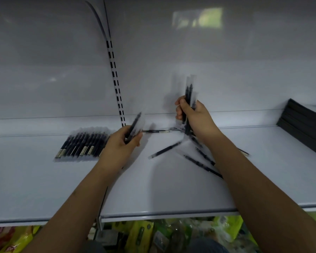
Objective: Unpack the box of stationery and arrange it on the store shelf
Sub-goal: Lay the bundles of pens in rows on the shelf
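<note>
White shelf, with a laid row left of the left hand, which grips one sleeved pen, while the right hand clasps an upright bundle above loose pens: light, stiff, probably slippery-sleeved, best pinched mid-barrel.

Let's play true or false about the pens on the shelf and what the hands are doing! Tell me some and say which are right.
1. The right hand holds a bunch of pens pointing up. True.
2. The left hand is empty. False: it holds a single wrapped pen.
3. A neat row of pens lies on the shelf to the left of the left hand. True.
4. Every pen on the shelf is lined up. False: loose pens lie scattered at different angles near the right arm.
5. A red stack sits at the far right. False: the stack is dark.
</note>
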